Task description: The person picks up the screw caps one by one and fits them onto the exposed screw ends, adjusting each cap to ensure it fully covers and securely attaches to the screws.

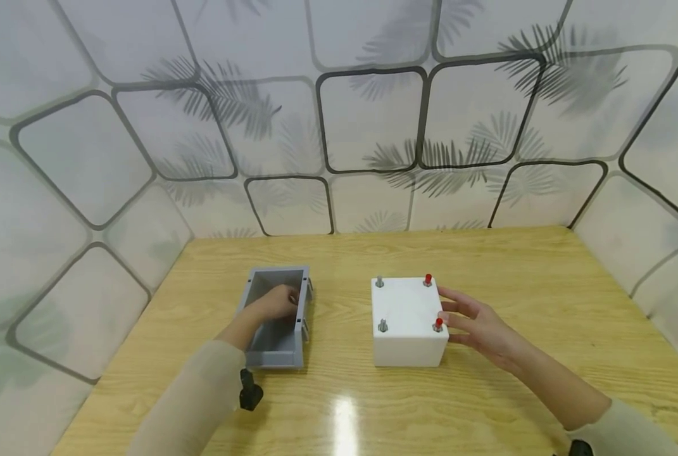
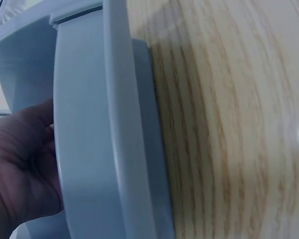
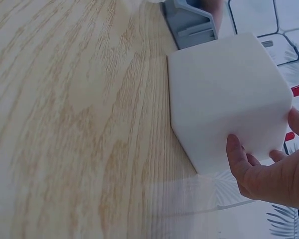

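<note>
In the head view, the right hand (image 1: 483,326), fingers apart, touches a white boxy block (image 1: 405,310), right of a grey plastic bin (image 1: 273,359); left wrist: the left hand (image 2: 21,167) is inside, its grip hidden, untellable; right wrist: fingertips (image 3: 233,143) meet the block's side.

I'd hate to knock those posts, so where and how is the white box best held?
Probably grip the white box by its left and right sides, below the top, coming from both; visible walls are flat, while posts rise near all four top corners.

White box (image 1: 406,307), two posts (image 1: 439,323) capped red — grey bin (image 1: 270,360) — yellow wood-grained tabletop (image 1: 339,259), pale wall (image 1: 373,120) patterned with grey fronds.
</note>
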Available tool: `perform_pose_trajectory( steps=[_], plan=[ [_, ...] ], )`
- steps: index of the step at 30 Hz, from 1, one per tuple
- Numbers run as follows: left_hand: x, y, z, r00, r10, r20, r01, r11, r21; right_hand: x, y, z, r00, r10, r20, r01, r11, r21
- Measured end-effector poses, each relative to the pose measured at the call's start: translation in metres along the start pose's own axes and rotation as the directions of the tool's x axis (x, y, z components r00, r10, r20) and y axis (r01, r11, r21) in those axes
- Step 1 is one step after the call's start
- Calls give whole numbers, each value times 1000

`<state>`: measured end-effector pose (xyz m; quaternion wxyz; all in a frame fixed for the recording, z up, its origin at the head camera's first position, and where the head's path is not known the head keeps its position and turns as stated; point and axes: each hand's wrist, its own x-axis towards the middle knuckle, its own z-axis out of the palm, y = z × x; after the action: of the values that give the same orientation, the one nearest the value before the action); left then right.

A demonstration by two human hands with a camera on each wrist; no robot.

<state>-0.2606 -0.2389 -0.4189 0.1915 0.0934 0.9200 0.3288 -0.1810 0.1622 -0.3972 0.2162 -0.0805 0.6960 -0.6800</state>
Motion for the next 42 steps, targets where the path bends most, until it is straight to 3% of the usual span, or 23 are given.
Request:
perform_pose_trajectory(
  steps=[3, 7, 10, 13, 25, 42],
  plan=[
    [-4, 0, 1, 998, -55, 36, 59, 989, -137, -1, 1, 0, 1000, 0, 1, 0, 1000, -1],
    [-9, 3, 0, 982, -161, 97, 184, 925, -332, -1, 2, -1, 1000, -3, 1, 3, 1000, -4],
    [-8, 5, 0, 969, -220, 113, 247, 890, -382, -1, 2, -1, 1000, -5, 3, 5, 1000, -6],
    [-7, 5, 1, 960, -258, 107, 279, 874, -399, 0, 2, -1, 1000, -2, 4, 2, 1000, -7],
    [-14, 4, 7, 975, -222, 23, 206, 853, -480, -1, 0, 0, 1000, 11, 7, -11, 1000, 14],
    [-18, 11, 1, 958, -284, 23, 258, 828, -498, -1, -1, 0, 999, 34, -3, -34, 999, 11]
  ],
)
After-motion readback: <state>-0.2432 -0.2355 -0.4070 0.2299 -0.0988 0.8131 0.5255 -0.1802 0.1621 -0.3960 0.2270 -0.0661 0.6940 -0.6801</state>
